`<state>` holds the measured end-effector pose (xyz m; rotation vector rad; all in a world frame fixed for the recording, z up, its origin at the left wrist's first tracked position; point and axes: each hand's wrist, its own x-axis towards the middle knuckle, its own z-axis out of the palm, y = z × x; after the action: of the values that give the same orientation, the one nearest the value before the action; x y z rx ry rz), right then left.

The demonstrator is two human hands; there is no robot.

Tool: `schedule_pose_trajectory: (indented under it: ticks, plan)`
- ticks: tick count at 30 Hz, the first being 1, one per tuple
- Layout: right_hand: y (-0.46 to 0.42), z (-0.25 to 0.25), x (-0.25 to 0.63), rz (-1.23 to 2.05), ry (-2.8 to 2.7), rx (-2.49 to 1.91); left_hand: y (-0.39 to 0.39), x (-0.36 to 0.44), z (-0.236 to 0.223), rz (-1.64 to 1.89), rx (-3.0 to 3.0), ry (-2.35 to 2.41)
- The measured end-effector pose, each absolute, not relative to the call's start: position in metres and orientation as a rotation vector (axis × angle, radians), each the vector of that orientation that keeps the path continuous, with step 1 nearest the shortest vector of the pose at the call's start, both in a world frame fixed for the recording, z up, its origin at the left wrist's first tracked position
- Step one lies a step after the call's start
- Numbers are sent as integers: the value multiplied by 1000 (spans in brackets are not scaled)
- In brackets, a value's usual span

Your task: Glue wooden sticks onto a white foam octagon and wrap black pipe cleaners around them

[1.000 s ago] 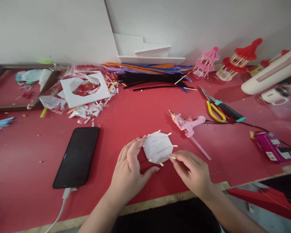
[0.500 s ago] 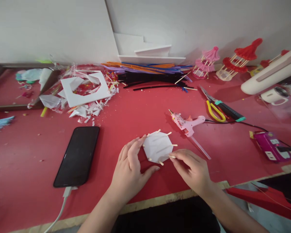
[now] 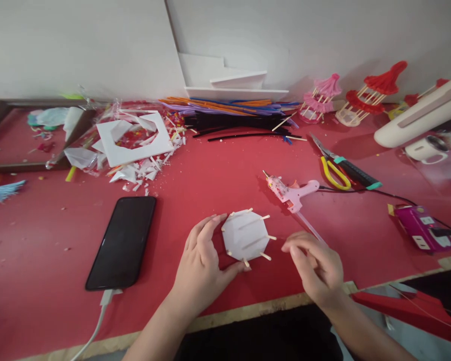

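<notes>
A white foam hexagon [image 3: 245, 234] with several short wooden sticks poking out of its edges rests on the red table [image 3: 210, 170]. My left hand [image 3: 203, 263] grips it from the left, fingers on its upper edge and thumb under its lower corner. My right hand [image 3: 317, 268] hovers just right of the hexagon, apart from it, with its fingers curled loosely and nothing visible in them. A pink glue gun [image 3: 291, 190] lies right behind the hexagon.
A black phone [image 3: 122, 240] on a white cable lies at the left. Foam scraps [image 3: 131, 140], coloured pipe cleaners [image 3: 233, 113], yellow-handled scissors [image 3: 332, 168], small paper pagoda models [image 3: 361, 95] and a purple power strip [image 3: 419, 228] surround the work spot. The table's wooden front edge [image 3: 248, 313] runs below my hands.
My right hand let go of the stick at the hexagon's lower right edge and drew back to the right. The hexagon, still in my left hand, sank a little toward me.
</notes>
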<state>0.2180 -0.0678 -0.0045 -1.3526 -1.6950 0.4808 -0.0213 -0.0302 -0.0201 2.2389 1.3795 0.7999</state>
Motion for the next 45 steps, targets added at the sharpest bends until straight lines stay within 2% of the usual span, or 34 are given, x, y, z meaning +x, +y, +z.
schedule_pose_trajectory:
  ticks: [3,6,12,21,26,38,45]
  plan:
    - [-54,-13,237,164,-1771,-1509,-30,-20,-19,842,2270,1354]
    - [-26,-17,267,23,-1879,-1583,-30,-20,-18,842,2303,1335]
    - [27,-16,306,208,-2144,-1533,-31,-20,-20,847,2333,1360]
    - [38,-43,312,226,-1610,-1489,-30,-25,-25,823,2341,1393]
    - [43,-47,319,272,-1550,-1485,-27,-24,-28,847,2361,1424]
    - [56,-46,358,173,-1871,-1647,-19,-19,-28,759,2323,1558]
    - [65,-45,387,-9,-1908,-1643,15,-7,-20,638,2144,1411]
